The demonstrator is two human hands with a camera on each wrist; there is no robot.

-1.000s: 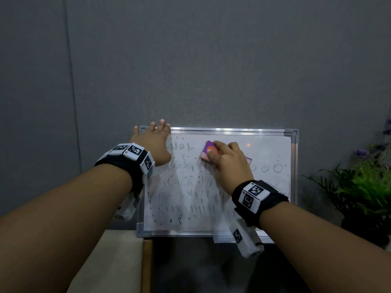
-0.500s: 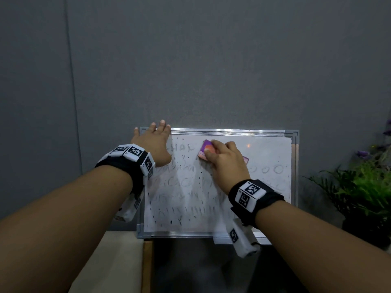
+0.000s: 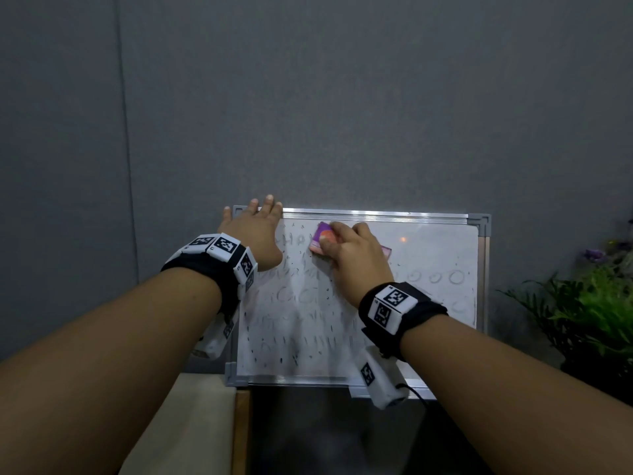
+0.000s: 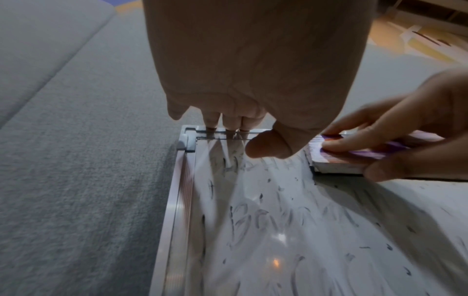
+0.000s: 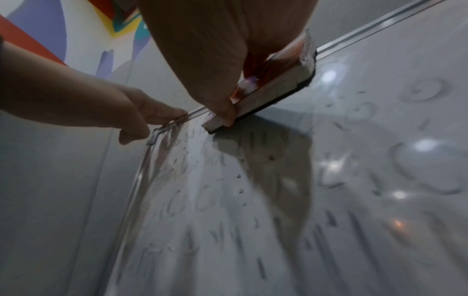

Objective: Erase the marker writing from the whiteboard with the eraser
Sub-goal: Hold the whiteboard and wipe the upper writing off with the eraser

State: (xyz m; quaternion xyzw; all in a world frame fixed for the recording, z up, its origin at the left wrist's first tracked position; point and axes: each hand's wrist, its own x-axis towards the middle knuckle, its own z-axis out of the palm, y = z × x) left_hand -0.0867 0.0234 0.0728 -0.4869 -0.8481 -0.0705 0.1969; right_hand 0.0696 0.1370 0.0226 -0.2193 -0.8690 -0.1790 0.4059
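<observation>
Wiping in hand: your right hand (image 3: 356,258) fingers pinch the eraser (image 3: 322,242) at the whiteboard (image 3: 445,255) twelve o'clock edge, left hand (image 3: 255,234) spread steadying; next, sweep toward six o'clock

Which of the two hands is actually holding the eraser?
The right hand grips the purple-and-orange eraser against the whiteboard near its top edge. The left hand holds nothing; it rests flat on the board's top-left corner.
</observation>
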